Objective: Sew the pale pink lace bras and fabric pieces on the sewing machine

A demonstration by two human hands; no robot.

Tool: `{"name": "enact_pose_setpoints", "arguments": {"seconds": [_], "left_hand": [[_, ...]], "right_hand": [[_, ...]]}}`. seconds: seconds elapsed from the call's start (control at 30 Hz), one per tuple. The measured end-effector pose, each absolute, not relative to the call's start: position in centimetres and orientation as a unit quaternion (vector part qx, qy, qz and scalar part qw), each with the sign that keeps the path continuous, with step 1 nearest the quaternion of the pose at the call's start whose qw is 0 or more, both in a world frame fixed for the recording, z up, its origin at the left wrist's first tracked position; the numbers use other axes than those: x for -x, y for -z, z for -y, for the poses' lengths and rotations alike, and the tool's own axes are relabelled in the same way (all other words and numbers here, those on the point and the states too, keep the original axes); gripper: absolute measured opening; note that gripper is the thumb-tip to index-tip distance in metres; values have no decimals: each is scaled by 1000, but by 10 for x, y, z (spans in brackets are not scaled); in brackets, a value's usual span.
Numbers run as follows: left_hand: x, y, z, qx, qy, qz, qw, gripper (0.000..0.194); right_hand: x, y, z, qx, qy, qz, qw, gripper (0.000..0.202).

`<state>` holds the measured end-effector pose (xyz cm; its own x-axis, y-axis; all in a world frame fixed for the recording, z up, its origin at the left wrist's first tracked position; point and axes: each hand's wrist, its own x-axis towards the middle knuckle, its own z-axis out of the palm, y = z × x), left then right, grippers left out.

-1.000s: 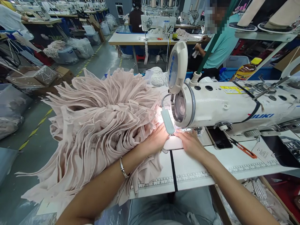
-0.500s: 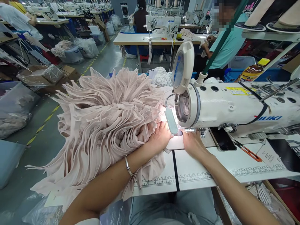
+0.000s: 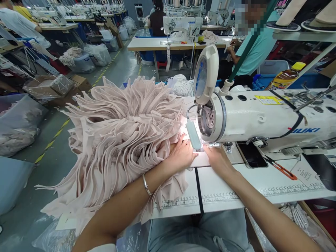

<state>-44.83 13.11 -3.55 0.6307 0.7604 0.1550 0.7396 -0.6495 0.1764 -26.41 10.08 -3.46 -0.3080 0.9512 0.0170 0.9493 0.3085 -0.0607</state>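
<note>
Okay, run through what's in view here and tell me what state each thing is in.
Left hand: open, palm down, fingers extended
Right hand: palm down, grip unclear
Pale fabric pile: heaped in loose layers
Gooseneck lamp: lit
Sewing machine end cover: swung open
Phone: screen dark
Orange snips: lying down; blades unclear
Bottle: capped

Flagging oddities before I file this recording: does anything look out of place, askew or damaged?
Yes: the round cover at the end of the sewing machine stands open, leaving the parts inside exposed. A phone lying close to the machine, near the orange snips, also seems slightly out of place. I see no spill or damage.
</note>
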Motion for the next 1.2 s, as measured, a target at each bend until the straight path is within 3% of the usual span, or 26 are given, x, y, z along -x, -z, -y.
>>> {"name": "enact_pose_setpoints", "arguments": {"seconds": [0.23,0.43,0.57,1.2], "left_hand": [[449,34,-130,-896,-115,-422,71,41],[449,32,-128,-900,-122,-417,30,36],[451,33,-128,-896,-154,-417,-3,18],[450,32,-124,-897,-145,-415,-39,27]], "right_hand": [[260,46,-101,594,66,801,22,48],[259,43,-100,579,24,814,26,60],[263,37,-99,589,17,808,2,60],[267,44,-98,592,19,806,11,55]]}}
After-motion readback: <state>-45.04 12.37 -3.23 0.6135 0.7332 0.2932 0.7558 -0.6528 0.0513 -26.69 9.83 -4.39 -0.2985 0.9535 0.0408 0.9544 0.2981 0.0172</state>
